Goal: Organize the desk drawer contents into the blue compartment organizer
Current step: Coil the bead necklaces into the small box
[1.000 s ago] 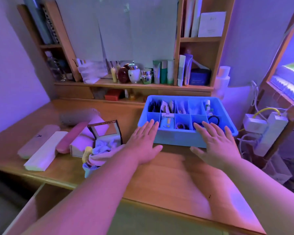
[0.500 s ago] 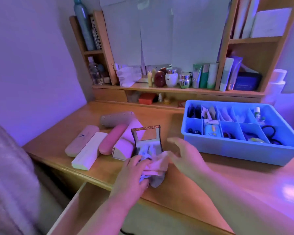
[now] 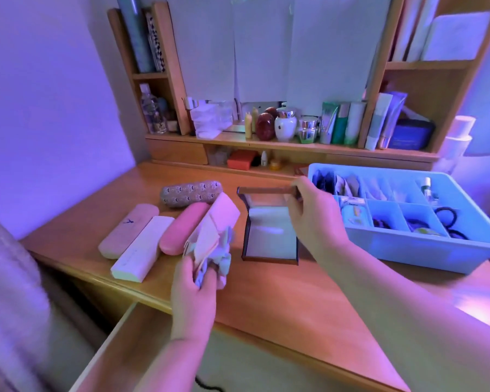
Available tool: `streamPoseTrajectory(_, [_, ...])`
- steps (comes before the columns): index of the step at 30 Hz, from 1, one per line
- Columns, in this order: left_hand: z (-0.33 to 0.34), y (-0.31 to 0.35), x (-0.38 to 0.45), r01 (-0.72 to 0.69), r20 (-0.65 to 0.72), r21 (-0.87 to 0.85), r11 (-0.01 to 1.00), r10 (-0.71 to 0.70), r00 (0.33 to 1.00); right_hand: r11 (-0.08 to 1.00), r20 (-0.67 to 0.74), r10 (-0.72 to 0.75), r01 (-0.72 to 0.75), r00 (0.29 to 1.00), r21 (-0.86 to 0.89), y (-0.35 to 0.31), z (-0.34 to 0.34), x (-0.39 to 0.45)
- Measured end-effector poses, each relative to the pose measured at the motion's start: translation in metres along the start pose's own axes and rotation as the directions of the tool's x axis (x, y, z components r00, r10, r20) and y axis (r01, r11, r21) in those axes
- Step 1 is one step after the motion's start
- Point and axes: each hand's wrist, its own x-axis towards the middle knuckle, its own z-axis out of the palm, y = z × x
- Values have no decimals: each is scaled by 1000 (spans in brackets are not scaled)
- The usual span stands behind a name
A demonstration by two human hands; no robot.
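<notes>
The left hand (image 3: 194, 290) grips a crumpled bundle of cloths (image 3: 212, 250), pale pink and light blue, its fingers curled round the lower part, above the front edge of the desk (image 3: 280, 301). The right hand (image 3: 311, 219) pinches the raised lid of a small dark hinged box (image 3: 269, 236), thumb and fingers closed on the lid's right corner. The box stands open near the middle of the desk, its pale lining showing.

The blue compartment organizer (image 3: 425, 250) sits at the right edge of the desk, just beside the right hand. Its cells hold small items: dark hair ties (image 3: 447, 219) on the right, a small green-capped bottle (image 3: 426, 186) toward the back, and packets in the rear cells.

Left of the box, toward the left edge of the desk, lie glasses cases side by side: a pale pink case (image 3: 128, 230), a white case (image 3: 142, 250), a bright pink case (image 3: 183, 229), and a patterned case (image 3: 191, 192) behind them. A pink pouch (image 3: 224, 213) lies between the bright pink case and the box, touching the cloths.

Below the desk's front edge an open drawer (image 3: 119, 343) shows.
</notes>
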Motion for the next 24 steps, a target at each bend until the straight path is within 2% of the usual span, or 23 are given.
streamPoseTrajectory(1, [4,3,2,-34,15,30,999,33,999,1000,-20,14,-13,1000,11,3,-13,-3])
streamPoseTrajectory(2, [9,5,5,-105,81,151,983,94,992,999,-26,38,-37,999,31,7,-26,-7])
streamPoseTrajectory(3, [15,5,8,-231,208,372,899,162,965,996,-19,68,-67,997,56,12,-38,-14])
streamPoseTrajectory(4, [22,6,8,-373,367,563,737,181,912,992,-1,100,-100,995,78,18,-50,-24])
streamPoseTrajectory(5, [28,6,7,-471,482,662,583,150,863,987,22,133,-134,991,94,25,-61,-36])
streamPoseTrajectory(6, [33,7,6,-515,537,701,494,110,837,981,43,167,-171,985,97,33,-71,-50])
streamPoseTrajectory(7, [36,10,5,-517,547,717,468,81,833,976,56,197,-201,979,83,43,-82,-64])
streamPoseTrajectory(9, [37,12,1,-501,529,725,473,82,844,966,60,256,-259,965,31,62,-101,-87])
streamPoseTrajectory(13, [28,9,-14,-542,488,717,439,240,840,933,67,357,-359,932,21,89,-121,-112])
streamPoseTrajectory(20, [7,-1,-56,-637,507,637,435,386,771,875,109,467,-476,878,84,90,-126,-118])
streamPoseTrajectory(22, [-4,-2,-70,-685,524,553,475,441,729,868,26,486,-486,873,106,87,-130,-129])
streamPoseTrajectory(24, [-20,-9,-89,-695,520,454,559,467,715,906,-114,414,-397,903,143,75,-137,-151])
